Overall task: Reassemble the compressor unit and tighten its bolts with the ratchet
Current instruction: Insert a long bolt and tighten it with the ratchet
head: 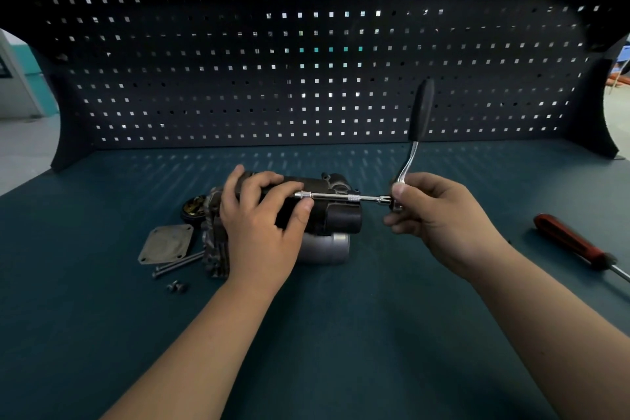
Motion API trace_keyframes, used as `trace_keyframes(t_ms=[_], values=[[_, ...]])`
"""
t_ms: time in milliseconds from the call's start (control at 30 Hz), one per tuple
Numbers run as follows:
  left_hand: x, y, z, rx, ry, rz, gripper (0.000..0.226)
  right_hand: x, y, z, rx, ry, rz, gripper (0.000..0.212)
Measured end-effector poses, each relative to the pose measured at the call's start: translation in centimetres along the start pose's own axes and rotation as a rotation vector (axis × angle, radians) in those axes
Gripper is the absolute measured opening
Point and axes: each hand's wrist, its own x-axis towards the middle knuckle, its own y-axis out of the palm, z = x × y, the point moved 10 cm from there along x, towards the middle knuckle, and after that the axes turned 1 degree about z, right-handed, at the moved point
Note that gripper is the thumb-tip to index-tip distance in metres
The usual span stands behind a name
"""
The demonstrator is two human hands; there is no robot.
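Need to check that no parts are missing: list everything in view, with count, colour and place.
compressor unit: one, dark body with a silver cylinder, bench centre
ratchet: one, chrome with a black handle, handle upright, its extension bar lying across the compressor unit
square plate: one, grey, left of the compressor unit
round part: one, dark with a brassy inside, behind the square plate
long bolts: two, silver, in front of the square plate
small screws: apparently two, silver, just in front of the long bolts
screwdriver: one, red handle, right side of the bench
pegboard: one, dark, behind the bench
bench: one, teal top
left hand: grips the compressor unit
right hand: holds the ratchet at its head
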Motion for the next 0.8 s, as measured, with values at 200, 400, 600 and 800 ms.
trace_keyframes(t_ms=[200,400,600,800], values=[[0.0,0.0,0.0,-0.01,0.001,0.01,0.04,-0.3,0.1,-0.8,-0.071,0.089,-0.036,0.033],[-0.2,0.1,-0.2,0.015,0.042,0.043,0.036,-0.4,0.3,-1.3,-0.07,0.148,-0.026,0.033],[0.0,0.2,0.0,0.03,0.016,0.046,0.035,-0.5,0.4,-1.2,-0.004,0.116,-0.03,0.009],[0.1,0.2,0.1,0.028,0.012,0.022,0.034,-0.4,0.6,-0.1,0.057,0.01,-0.013,0.018]])
